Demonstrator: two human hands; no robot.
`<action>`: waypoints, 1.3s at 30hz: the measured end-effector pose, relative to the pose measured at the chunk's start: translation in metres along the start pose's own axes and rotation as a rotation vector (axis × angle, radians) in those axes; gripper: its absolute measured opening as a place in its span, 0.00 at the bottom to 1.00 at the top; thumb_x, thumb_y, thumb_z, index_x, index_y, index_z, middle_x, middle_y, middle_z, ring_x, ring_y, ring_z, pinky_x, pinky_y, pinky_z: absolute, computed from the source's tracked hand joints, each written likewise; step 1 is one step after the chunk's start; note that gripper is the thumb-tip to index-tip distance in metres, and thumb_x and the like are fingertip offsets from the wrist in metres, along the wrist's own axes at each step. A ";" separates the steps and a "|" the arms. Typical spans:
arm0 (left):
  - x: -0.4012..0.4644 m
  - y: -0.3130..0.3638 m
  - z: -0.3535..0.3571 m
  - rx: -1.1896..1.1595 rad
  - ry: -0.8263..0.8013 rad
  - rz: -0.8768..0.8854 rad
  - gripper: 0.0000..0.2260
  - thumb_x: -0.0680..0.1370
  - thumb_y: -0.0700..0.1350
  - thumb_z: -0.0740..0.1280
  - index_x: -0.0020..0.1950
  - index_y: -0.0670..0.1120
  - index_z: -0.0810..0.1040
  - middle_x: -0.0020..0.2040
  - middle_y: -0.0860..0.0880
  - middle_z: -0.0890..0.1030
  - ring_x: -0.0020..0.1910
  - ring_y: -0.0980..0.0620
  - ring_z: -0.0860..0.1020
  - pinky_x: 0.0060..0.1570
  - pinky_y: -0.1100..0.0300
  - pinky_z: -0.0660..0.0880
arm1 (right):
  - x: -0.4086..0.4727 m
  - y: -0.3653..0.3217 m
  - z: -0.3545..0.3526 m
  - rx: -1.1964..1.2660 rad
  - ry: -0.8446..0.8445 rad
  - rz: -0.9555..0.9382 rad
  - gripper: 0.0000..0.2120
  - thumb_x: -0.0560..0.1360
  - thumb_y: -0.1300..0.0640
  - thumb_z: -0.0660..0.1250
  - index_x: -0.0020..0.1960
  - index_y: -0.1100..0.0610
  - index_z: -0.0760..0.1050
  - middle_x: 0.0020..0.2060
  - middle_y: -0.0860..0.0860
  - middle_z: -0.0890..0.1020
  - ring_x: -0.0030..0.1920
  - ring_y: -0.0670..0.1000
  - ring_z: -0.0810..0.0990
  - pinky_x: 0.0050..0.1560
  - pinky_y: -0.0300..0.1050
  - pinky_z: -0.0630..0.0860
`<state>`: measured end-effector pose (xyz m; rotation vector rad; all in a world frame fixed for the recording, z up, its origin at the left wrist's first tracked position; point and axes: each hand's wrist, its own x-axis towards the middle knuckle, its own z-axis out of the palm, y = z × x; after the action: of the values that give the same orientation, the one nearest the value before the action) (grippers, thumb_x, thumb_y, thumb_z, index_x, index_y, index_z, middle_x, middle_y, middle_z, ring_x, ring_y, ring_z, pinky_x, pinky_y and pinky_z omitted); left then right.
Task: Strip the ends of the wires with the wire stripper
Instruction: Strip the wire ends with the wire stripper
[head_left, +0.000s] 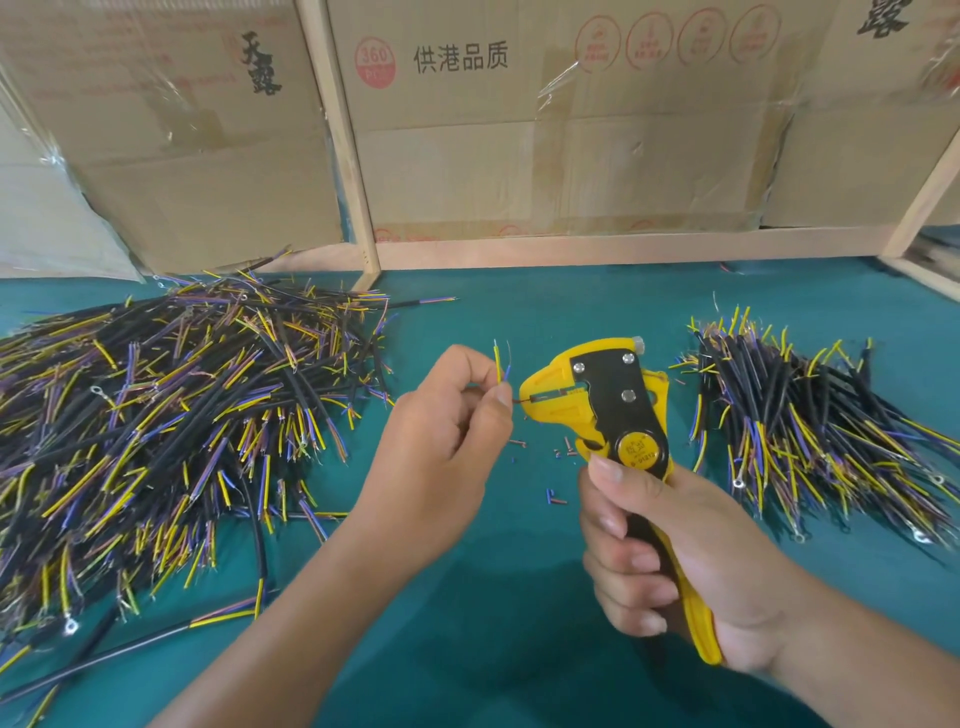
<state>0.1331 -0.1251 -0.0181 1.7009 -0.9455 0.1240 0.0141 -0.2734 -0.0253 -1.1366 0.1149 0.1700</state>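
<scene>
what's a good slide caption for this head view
Left hand feeds a wire into the yellow wire stripper gripped by the right hand.

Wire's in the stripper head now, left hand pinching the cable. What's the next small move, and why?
Probably squeeze the handles with the right hand while the left hand holds the cable steady. The thin brown wire already reaches into the yellow wire stripper head, and the yellow and blue wires are bent up clear of it. Whether the handles are already partly closed is hard to tell.
</scene>
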 end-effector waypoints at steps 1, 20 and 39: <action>0.001 0.000 0.000 -0.003 0.012 -0.019 0.08 0.78 0.54 0.58 0.40 0.55 0.67 0.26 0.57 0.62 0.27 0.54 0.57 0.27 0.60 0.56 | 0.000 0.000 0.000 0.017 -0.004 -0.008 0.20 0.68 0.45 0.74 0.33 0.56 0.69 0.24 0.51 0.62 0.20 0.48 0.60 0.24 0.38 0.64; 0.007 -0.007 -0.017 -0.190 -0.131 -0.159 0.06 0.78 0.46 0.60 0.44 0.56 0.68 0.24 0.56 0.63 0.24 0.56 0.56 0.23 0.68 0.56 | 0.014 -0.003 -0.033 0.080 -0.095 -0.052 0.15 0.73 0.51 0.75 0.50 0.62 0.78 0.38 0.59 0.74 0.39 0.60 0.75 0.48 0.58 0.78; 0.003 -0.006 -0.011 -0.158 -0.179 -0.144 0.07 0.79 0.45 0.58 0.41 0.50 0.69 0.27 0.55 0.65 0.29 0.54 0.60 0.29 0.64 0.58 | 0.009 -0.006 -0.026 -0.011 -0.144 0.036 0.14 0.74 0.52 0.71 0.49 0.63 0.77 0.37 0.60 0.74 0.38 0.60 0.75 0.47 0.58 0.77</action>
<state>0.1434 -0.1175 -0.0174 1.6456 -0.9346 -0.1968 0.0235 -0.2993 -0.0325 -1.1300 0.0067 0.2836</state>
